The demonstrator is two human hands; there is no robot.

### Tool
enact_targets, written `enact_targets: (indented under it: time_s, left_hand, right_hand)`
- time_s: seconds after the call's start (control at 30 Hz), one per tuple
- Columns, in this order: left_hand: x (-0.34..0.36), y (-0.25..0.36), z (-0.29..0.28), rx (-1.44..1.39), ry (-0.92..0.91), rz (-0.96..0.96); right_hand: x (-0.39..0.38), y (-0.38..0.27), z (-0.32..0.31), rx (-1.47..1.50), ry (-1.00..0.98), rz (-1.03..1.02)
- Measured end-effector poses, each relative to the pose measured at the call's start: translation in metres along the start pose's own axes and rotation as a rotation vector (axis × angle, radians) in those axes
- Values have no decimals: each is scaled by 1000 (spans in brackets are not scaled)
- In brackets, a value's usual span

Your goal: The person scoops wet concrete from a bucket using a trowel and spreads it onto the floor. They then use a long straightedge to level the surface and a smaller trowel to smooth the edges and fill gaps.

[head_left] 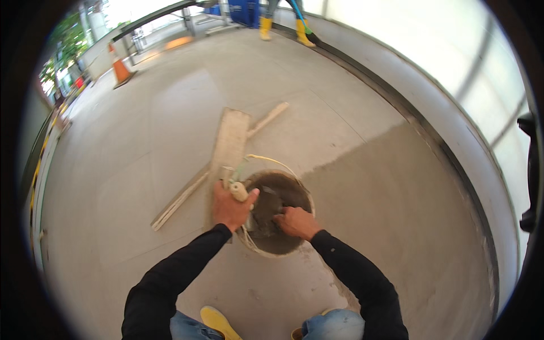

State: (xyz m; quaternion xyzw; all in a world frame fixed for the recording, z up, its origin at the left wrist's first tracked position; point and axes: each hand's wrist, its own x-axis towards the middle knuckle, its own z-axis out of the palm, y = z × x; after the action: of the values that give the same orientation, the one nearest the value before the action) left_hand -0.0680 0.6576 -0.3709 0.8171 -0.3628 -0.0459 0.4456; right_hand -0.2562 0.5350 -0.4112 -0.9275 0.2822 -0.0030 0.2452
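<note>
A round bucket [310, 198] with grey wet mortar [265, 218] inside stands on the floor in front of me. At its left rim my left hand [229, 208] is closed on a plastering trowel, whose pale rounded handle [238, 191] shows by the thumb. Much of that trowel's blade is hidden by the hand. My right hand [298, 222] is inside the right part of the bucket, its fingers curled round a trowel. The mortar-coated blade of this second trowel [271, 199] lies against the mortar; its handle is covered by my fist.
Beyond the bucket, a wide board [231, 133] lies across a long wooden strip [184, 198]. Darker, wet-looking floor [391, 198] spreads to the right, along the wall. An orange cone [120, 71] stands far left. At the back is a person in yellow boots [265, 28] with a broom [311, 37].
</note>
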Motion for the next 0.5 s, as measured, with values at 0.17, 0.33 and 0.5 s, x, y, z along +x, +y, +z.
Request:
enact_targets:
  time_s: [0.17, 0.33, 0.5]
  left_hand:
    - [20, -35, 9, -5, 13, 27]
    - [58, -113, -31, -346, -102, -215]
    - [83, -176, -42, -387, -93, -532]
  right_hand:
    - [-37, 7, 24, 977, -224, 347]
    - [-132, 10, 35, 1315, -74, 372]
    - [-249, 52, 33, 714, 282, 646]
